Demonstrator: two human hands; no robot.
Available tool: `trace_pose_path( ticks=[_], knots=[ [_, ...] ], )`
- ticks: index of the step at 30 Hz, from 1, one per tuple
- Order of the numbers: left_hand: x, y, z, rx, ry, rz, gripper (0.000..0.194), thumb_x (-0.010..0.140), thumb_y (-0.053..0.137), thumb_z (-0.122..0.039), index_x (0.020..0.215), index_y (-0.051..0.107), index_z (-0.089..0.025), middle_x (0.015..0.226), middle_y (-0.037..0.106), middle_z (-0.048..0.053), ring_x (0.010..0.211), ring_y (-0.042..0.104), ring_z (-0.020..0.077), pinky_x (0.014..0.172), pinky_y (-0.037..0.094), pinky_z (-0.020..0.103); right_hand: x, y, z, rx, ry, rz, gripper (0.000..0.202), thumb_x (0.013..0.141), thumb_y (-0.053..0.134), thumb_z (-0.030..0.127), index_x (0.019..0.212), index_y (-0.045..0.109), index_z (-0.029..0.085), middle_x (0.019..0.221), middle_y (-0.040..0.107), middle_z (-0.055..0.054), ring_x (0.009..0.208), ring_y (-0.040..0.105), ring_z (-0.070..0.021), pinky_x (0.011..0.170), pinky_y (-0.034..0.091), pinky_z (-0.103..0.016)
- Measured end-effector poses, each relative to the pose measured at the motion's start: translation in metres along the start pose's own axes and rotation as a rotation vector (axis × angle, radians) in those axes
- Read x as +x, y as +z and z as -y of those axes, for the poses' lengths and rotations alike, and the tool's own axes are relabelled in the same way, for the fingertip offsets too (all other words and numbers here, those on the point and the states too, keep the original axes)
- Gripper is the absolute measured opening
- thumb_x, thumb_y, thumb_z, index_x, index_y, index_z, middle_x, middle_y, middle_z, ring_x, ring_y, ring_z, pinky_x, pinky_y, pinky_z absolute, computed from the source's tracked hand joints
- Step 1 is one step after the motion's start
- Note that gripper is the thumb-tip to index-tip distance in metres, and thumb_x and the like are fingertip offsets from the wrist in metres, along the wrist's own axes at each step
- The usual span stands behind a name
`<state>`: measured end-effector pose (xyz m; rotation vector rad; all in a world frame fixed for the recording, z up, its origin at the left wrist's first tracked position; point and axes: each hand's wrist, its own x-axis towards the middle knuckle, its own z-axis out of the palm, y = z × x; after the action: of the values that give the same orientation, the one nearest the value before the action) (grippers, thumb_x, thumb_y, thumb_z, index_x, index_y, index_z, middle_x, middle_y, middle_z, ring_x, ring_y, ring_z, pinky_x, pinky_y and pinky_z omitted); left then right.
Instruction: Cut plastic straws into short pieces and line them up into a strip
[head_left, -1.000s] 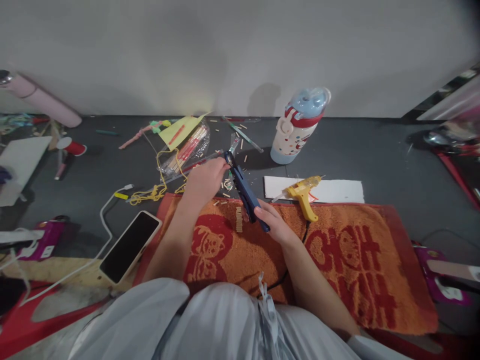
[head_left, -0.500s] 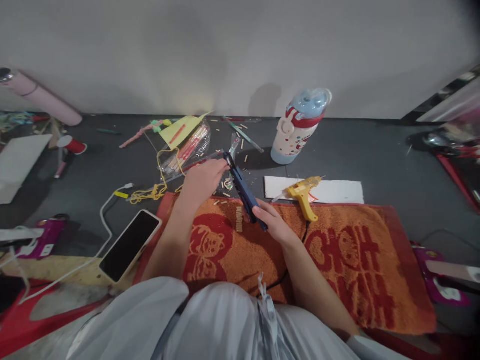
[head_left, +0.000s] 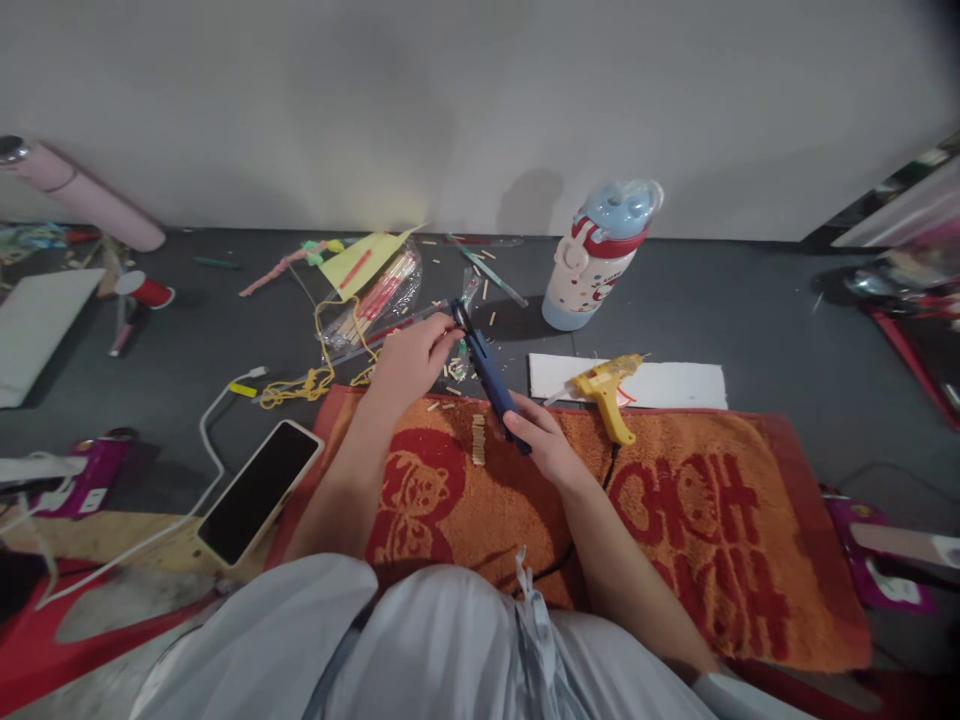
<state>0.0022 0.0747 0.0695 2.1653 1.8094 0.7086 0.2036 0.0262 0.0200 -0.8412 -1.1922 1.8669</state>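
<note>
My right hand (head_left: pixel 541 437) is closed around the near end of a long dark blue hand tool (head_left: pixel 491 380), whose exact kind I cannot make out. The tool slants away from me, up and to the left. At its far end the fingers of my left hand (head_left: pixel 412 362) are pinched together; whatever lies between them is too small to name. Below the tool, a short row of small wooden stick pieces (head_left: pixel 478 440) lies on an orange towel (head_left: pixel 675 560). More cut stick bits (head_left: pixel 454 372) are scattered just beyond the towel's edge, partly behind the tool.
A yellow glue gun (head_left: pixel 604 385) rests on a white strip (head_left: pixel 682 383) to the right, with a water bottle (head_left: pixel 596 260) upright behind it. Left are a phone (head_left: pixel 261 490), a white cable (head_left: pixel 206 430), yellow cord (head_left: pixel 300 388) and bagged sticks (head_left: pixel 375 300). A wall closes the back.
The tool's near end and my right hand have shifted slightly up and left. My left fingers have moved a little at the tool's far end, still pinched.
</note>
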Motion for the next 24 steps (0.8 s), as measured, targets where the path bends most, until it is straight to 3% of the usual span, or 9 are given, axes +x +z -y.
trace_pose_path(
  ticks=[2, 4, 6, 8, 12, 14, 18, 24],
  knots=[
    [0.0, 0.003, 0.0, -0.144, -0.082, 0.038, 0.04, 0.09, 0.039, -0.05, 0.095, 0.06, -0.016, 0.076, 0.068, 0.005, 0.069, 0.064, 0.018, 0.066, 0.046, 0.029, 0.001, 0.001, -0.001, 0.02, 0.011, -0.038, 0.041, 0.073, 0.064, 0.051, 0.097, 0.062, 0.018, 0.069, 0.05, 0.002, 0.063, 0.041, -0.0124, 0.06, 0.032, -0.026],
    [-0.001, 0.007, -0.001, -0.358, -0.142, 0.174, 0.049, 0.088, 0.036, -0.058, 0.089, 0.06, -0.015, 0.076, 0.068, 0.007, 0.067, 0.065, 0.0177, 0.065, 0.048, 0.029, 0.002, 0.001, -0.004, 0.029, 0.021, -0.076, 0.047, 0.07, 0.066, 0.051, 0.104, 0.062, 0.019, 0.072, 0.053, 0.001, 0.066, 0.044, -0.0134, 0.062, 0.035, -0.027],
    [-0.003, 0.012, -0.004, -0.558, -0.164, 0.354, 0.052, 0.085, 0.038, -0.062, 0.087, 0.06, -0.014, 0.084, 0.07, 0.009, 0.074, 0.067, 0.0192, 0.068, 0.051, 0.031, 0.002, 0.0, -0.007, 0.037, 0.019, -0.104, 0.05, 0.069, 0.068, 0.05, 0.108, 0.062, 0.02, 0.077, 0.056, 0.0, 0.071, 0.047, -0.0145, 0.067, 0.037, -0.027],
    [-0.006, 0.019, -0.011, -0.667, -0.157, 0.46, 0.048, 0.081, 0.05, -0.06, 0.094, 0.06, -0.015, 0.095, 0.069, 0.01, 0.086, 0.067, 0.0216, 0.074, 0.052, 0.033, 0.003, -0.001, -0.01, 0.058, 0.013, -0.132, 0.05, 0.067, 0.07, 0.05, 0.109, 0.063, 0.022, 0.083, 0.06, -0.001, 0.078, 0.051, -0.0161, 0.072, 0.04, -0.028],
    [-0.01, 0.037, -0.031, -0.872, -0.194, 0.432, 0.054, 0.071, 0.069, -0.047, 0.11, 0.05, -0.015, 0.107, 0.066, 0.012, 0.094, 0.065, 0.0227, 0.081, 0.052, 0.036, 0.004, -0.003, -0.013, 0.075, -0.026, -0.213, 0.045, 0.066, 0.07, 0.051, 0.103, 0.067, 0.024, 0.095, 0.064, -0.003, 0.095, 0.054, -0.0207, 0.083, 0.042, -0.032],
    [-0.011, 0.046, -0.039, -0.969, -0.252, 0.406, 0.055, 0.068, 0.072, -0.045, 0.107, 0.049, -0.014, 0.105, 0.066, 0.014, 0.092, 0.065, 0.0224, 0.083, 0.051, 0.037, 0.005, -0.003, -0.014, 0.065, -0.046, -0.234, 0.043, 0.067, 0.069, 0.051, 0.101, 0.068, 0.024, 0.097, 0.065, -0.004, 0.098, 0.054, -0.0218, 0.085, 0.042, -0.033],
    [-0.012, 0.059, -0.047, -1.089, -0.299, 0.31, 0.054, 0.068, 0.072, -0.047, 0.102, 0.048, -0.014, 0.101, 0.066, 0.014, 0.09, 0.064, 0.0203, 0.084, 0.05, 0.036, 0.007, -0.002, -0.013, 0.076, -0.066, -0.262, 0.041, 0.067, 0.069, 0.05, 0.098, 0.069, 0.024, 0.093, 0.065, -0.003, 0.09, 0.054, -0.0199, 0.079, 0.043, -0.031],
    [-0.013, 0.064, -0.047, -1.042, -0.342, 0.24, 0.049, 0.068, 0.072, -0.046, 0.096, 0.051, -0.013, 0.093, 0.066, 0.011, 0.086, 0.064, 0.0205, 0.08, 0.05, 0.035, 0.008, 0.0, -0.017, 0.091, -0.047, -0.263, 0.038, 0.069, 0.067, 0.048, 0.094, 0.069, 0.021, 0.08, 0.059, -0.001, 0.07, 0.046, -0.014, 0.063, 0.04, -0.025]
  ],
)
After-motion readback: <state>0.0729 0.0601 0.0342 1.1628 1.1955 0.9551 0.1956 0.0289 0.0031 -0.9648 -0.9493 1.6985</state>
